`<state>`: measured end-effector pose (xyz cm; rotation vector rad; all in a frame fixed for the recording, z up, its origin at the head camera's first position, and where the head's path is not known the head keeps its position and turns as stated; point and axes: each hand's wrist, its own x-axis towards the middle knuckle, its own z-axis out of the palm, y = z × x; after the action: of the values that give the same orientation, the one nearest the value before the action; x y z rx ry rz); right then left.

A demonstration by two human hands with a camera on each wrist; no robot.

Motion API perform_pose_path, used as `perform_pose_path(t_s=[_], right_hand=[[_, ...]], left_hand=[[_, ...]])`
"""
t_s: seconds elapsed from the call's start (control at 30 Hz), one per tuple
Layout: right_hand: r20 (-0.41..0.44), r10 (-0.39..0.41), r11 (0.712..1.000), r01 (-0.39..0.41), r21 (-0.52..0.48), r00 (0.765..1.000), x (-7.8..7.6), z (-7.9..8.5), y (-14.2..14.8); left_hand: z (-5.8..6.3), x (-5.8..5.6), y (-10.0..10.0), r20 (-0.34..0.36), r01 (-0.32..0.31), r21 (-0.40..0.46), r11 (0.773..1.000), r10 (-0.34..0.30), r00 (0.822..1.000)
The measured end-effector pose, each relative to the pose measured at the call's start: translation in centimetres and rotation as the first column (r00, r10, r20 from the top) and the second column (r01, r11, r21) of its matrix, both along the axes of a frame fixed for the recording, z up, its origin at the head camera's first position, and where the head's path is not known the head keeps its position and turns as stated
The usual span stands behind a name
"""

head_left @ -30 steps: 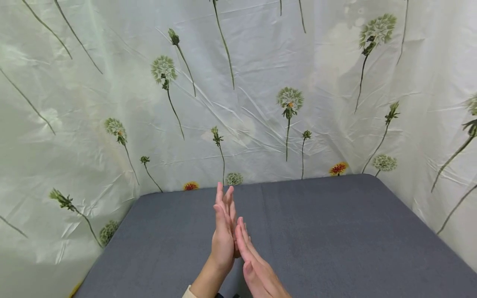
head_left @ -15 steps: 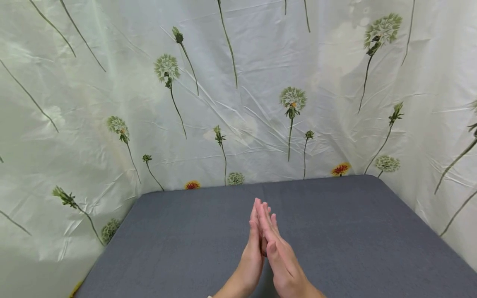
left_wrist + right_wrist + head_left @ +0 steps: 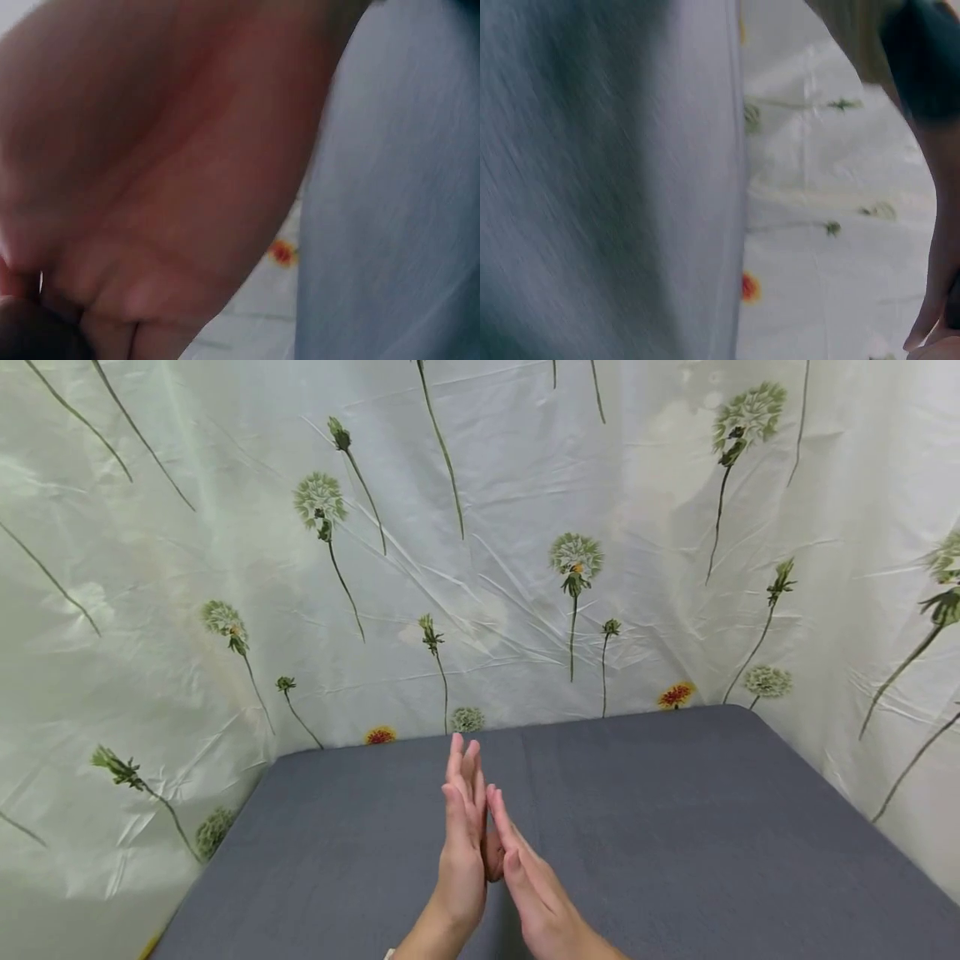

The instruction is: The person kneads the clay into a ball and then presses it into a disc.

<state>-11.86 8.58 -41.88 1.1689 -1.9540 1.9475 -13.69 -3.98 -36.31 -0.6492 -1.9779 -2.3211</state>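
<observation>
In the head view my left hand [image 3: 463, 852] and right hand [image 3: 542, 902] stand upright, palms facing, fingers straight. Left fingertips reach farther forward than the right ones. A brownish, shadowed rounded shape [image 3: 494, 857] shows in the gap between the palms, mostly hidden; I cannot tell whether it is a small held thing or shadowed fingers. The left palm [image 3: 187, 172] fills much of the left wrist view, with a dark rounded shape [image 3: 37, 334] at its lower left corner. At the right edge of the right wrist view, a similar dark patch [image 3: 954, 304] sits beside the left hand [image 3: 941, 225].
Beneath the hands spreads a grey cloth-covered table [image 3: 675, 827] with rounded far corners. A pale curtain [image 3: 510, 510] printed with dandelions and flowers hangs behind it and along both sides. A dark band [image 3: 926, 64] circles the left wrist.
Both hands swung right and drew level half a second ago, then came back left. The left hand has slid forward against the right again. The head view has shifted slightly.
</observation>
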Motion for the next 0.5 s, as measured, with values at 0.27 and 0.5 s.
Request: perform_pose_path(t_s=[0.27, 0.5], right_hand=[[-0.049, -0.024, 0.997, 0.027, 0.072, 0.999, 2.0, 0.6, -1.3], [-0.278, -0.092, 0.995, 0.096, 0.000, 0.956, 1.2, 1.3, -0.6]], left_hand=[[-0.9, -2.5, -1.5, -0.005, -0.089, 0.088, 0.992, 0.090, 0.996], [-2.4, -1.3, 0.4, 0.072, 0.055, 0.086, 0.995, -0.061, 0.996]])
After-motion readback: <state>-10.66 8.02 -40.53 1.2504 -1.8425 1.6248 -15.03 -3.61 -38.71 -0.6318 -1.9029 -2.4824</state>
